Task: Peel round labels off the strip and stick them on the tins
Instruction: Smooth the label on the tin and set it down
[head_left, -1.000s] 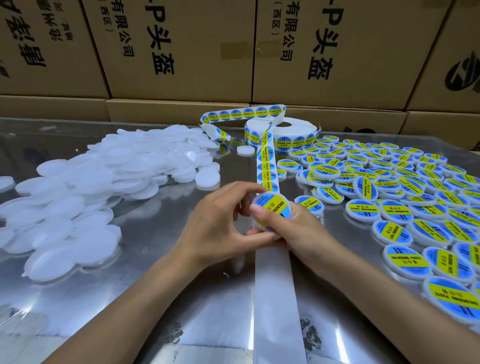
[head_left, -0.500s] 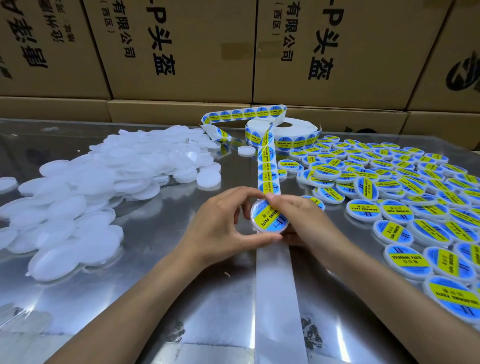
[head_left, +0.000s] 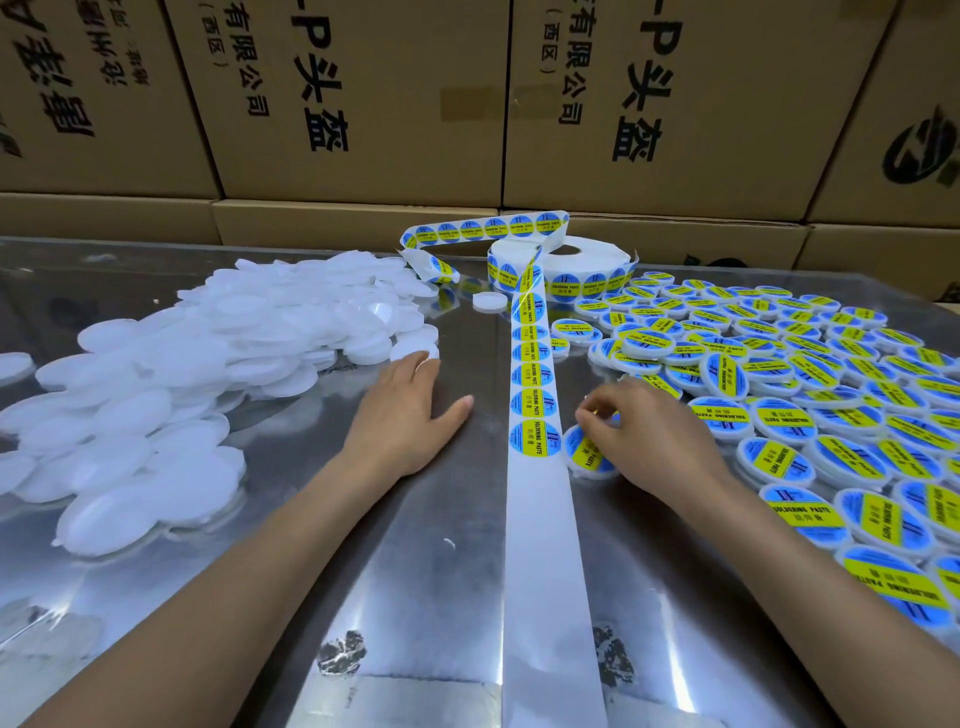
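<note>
A strip of round blue-and-yellow labels (head_left: 532, 374) runs down the middle of the metal table (head_left: 322, 519) from a roll (head_left: 587, 262); its lower part is bare white backing (head_left: 545, 571). My right hand (head_left: 644, 436) holds a freshly labelled tin (head_left: 584, 452) low on the table, just right of the strip, with curled fingers on its upper edge. My left hand (head_left: 410, 410) lies flat and open left of the strip. Its fingertips touch a plain white tin (head_left: 415, 349) at the edge of the unlabelled pile (head_left: 208, 364).
Several labelled tins (head_left: 810, 395) cover the right side of the table. One lone white tin (head_left: 488, 301) sits near the roll. Stacked cardboard boxes (head_left: 363, 104) form a wall along the table's far edge.
Both hands were together at the strip's end, pressing a label onto one tin. They have parted: the right hand lowered the labelled tin to the right, the left hand reached out to the white pile.
</note>
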